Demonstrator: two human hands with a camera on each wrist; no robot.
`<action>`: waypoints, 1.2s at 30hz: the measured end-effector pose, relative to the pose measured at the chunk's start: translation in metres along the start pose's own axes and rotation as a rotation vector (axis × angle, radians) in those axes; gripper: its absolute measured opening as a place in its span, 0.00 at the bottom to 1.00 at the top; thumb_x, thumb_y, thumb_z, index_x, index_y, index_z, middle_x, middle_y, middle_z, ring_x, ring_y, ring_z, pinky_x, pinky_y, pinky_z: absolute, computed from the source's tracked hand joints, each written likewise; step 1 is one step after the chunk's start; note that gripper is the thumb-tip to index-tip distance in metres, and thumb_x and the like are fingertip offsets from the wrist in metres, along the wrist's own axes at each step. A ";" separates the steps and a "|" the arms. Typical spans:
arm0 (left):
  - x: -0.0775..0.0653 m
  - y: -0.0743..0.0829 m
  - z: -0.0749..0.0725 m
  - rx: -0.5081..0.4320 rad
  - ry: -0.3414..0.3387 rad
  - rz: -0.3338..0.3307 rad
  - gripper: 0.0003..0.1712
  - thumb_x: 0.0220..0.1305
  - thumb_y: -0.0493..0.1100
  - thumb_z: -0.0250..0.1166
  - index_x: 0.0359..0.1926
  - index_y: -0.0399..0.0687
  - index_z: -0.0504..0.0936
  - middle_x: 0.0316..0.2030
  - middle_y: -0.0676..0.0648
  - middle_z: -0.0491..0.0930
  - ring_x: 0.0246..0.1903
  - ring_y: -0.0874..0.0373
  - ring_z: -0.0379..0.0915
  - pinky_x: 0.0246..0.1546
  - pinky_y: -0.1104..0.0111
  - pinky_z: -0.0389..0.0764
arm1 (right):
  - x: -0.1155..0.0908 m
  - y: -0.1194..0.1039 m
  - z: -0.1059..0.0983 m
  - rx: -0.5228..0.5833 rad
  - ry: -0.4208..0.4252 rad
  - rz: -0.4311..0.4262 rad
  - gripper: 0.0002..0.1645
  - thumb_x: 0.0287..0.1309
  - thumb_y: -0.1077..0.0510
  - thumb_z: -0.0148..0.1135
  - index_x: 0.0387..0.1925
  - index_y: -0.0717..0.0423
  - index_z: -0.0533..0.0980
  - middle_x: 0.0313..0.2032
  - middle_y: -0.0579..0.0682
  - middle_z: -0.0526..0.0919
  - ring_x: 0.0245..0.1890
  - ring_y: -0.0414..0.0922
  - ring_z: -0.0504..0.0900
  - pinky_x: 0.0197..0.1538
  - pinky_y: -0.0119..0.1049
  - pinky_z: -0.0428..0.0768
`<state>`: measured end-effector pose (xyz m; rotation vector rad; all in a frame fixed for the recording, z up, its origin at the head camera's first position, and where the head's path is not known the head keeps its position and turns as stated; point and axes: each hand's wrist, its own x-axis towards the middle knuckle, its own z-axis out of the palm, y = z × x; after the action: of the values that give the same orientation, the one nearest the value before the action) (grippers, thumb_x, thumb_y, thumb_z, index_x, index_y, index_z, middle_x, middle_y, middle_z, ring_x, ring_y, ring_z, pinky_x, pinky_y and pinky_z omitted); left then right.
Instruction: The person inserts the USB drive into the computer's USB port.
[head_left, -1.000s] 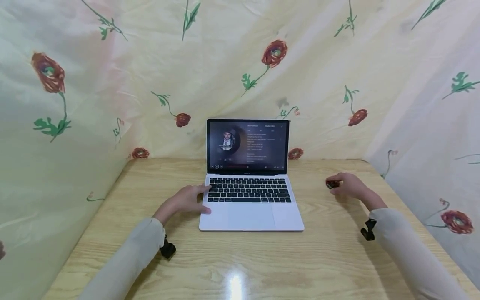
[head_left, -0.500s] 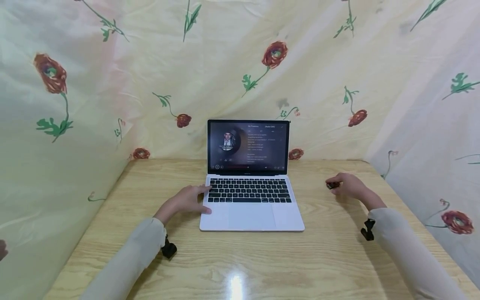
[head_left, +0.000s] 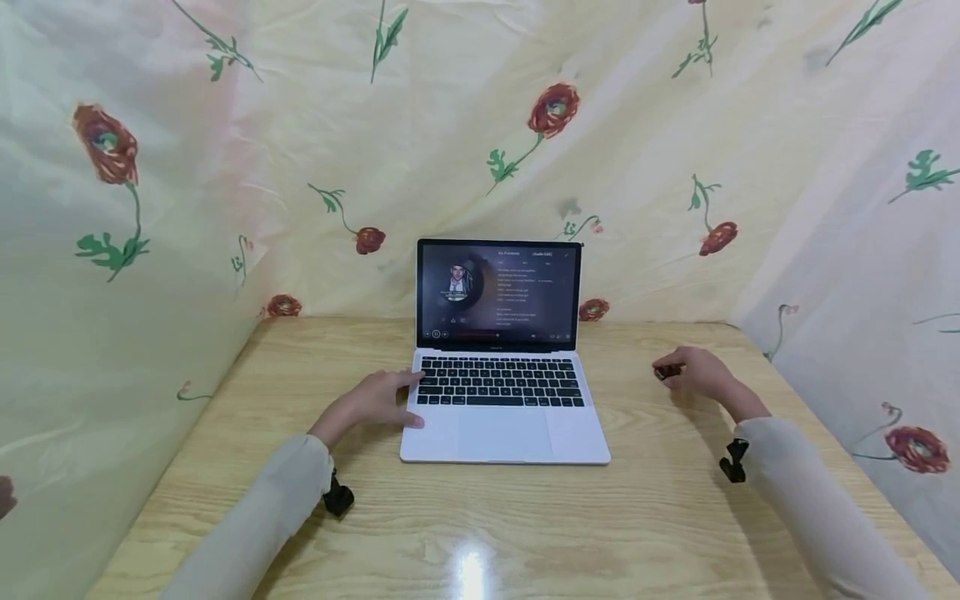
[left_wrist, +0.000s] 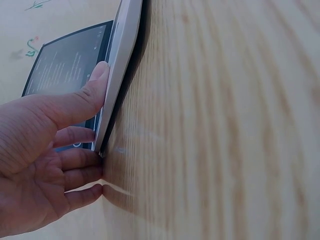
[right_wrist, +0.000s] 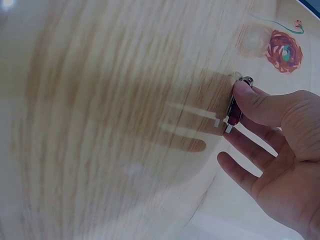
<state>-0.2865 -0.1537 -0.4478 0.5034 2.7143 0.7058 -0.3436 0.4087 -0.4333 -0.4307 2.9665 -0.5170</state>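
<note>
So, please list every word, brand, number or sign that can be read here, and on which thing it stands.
"Promises": laptop screen, in the title; blurred, so only likely.
"Edit": same title, at its end; also blurred.
Pause sign: bottom left of the screen.
Too small to read: the screen's other lines, the keyboard and the mark under the screen.
No text visible: the small dark red thing in the right hand.

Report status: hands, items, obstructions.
Left hand touches open laptop at left edge. Right hand pinches small dark stick. No obstacle seen between stick and laptop.
</note>
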 end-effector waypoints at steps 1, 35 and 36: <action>0.000 0.000 0.000 0.002 -0.002 0.000 0.53 0.54 0.58 0.78 0.76 0.46 0.66 0.76 0.38 0.61 0.76 0.40 0.56 0.76 0.47 0.62 | 0.000 0.000 0.000 0.005 0.001 0.003 0.22 0.59 0.65 0.69 0.56 0.66 0.81 0.44 0.64 0.83 0.46 0.63 0.81 0.47 0.57 0.80; -0.001 0.000 -0.002 0.005 -0.004 0.033 0.53 0.55 0.57 0.78 0.75 0.43 0.66 0.75 0.35 0.61 0.76 0.39 0.57 0.75 0.47 0.64 | 0.001 -0.008 -0.002 0.018 0.013 0.022 0.15 0.65 0.60 0.67 0.48 0.66 0.85 0.47 0.67 0.85 0.45 0.62 0.84 0.47 0.59 0.83; -0.001 0.000 -0.002 0.010 -0.004 0.034 0.53 0.55 0.57 0.78 0.75 0.43 0.66 0.75 0.35 0.61 0.76 0.39 0.57 0.75 0.47 0.64 | 0.001 -0.007 -0.002 0.019 0.014 0.018 0.14 0.65 0.60 0.67 0.48 0.65 0.85 0.47 0.67 0.85 0.45 0.62 0.84 0.46 0.58 0.83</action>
<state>-0.2862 -0.1553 -0.4457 0.5543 2.7127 0.6988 -0.3431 0.4024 -0.4295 -0.3996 2.9735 -0.5482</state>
